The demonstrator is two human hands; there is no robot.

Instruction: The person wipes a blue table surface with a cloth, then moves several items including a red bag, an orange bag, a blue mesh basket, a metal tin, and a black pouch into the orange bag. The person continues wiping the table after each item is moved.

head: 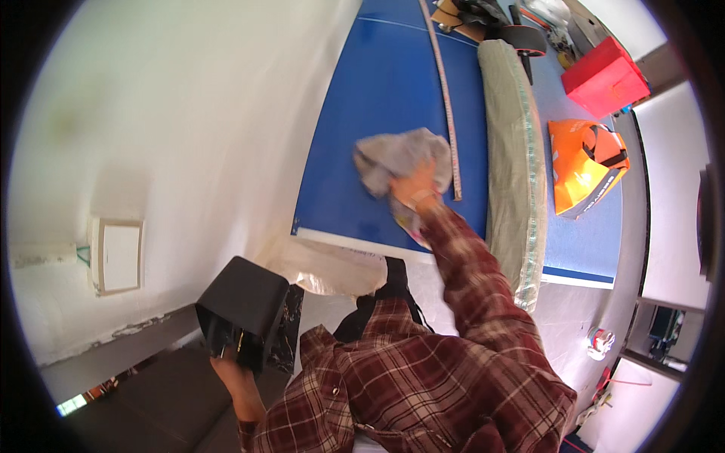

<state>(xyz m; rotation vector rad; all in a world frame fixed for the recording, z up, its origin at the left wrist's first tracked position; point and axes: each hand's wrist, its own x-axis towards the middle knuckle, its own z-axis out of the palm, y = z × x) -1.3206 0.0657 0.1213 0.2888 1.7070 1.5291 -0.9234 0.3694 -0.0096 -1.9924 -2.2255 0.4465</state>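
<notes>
My right hand [415, 184] presses a crumpled grey cloth [396, 153] onto a blue tabletop [351, 107] with a white line along its near edge. Motion blurs the hand and cloth. A patch of colourful material [409, 222] shows below the wrist. Low at the left, my left hand [233, 371] grips a black open-ended box [243, 289] by its open end. Its fingers are partly hidden inside, where a thin gold-coloured strip shows. Just right of the cloth lies a long, narrow measuring tape [444, 96].
A long rolled bundle in woven wrap [512, 170] lies right of the tape. Beyond it are an orange bag [586, 167], a red box [605, 78] and a black ab wheel [524, 41]. The white wall [198, 124] borders the left side. Clear plastic sheeting [334, 269] hangs by the near edge.
</notes>
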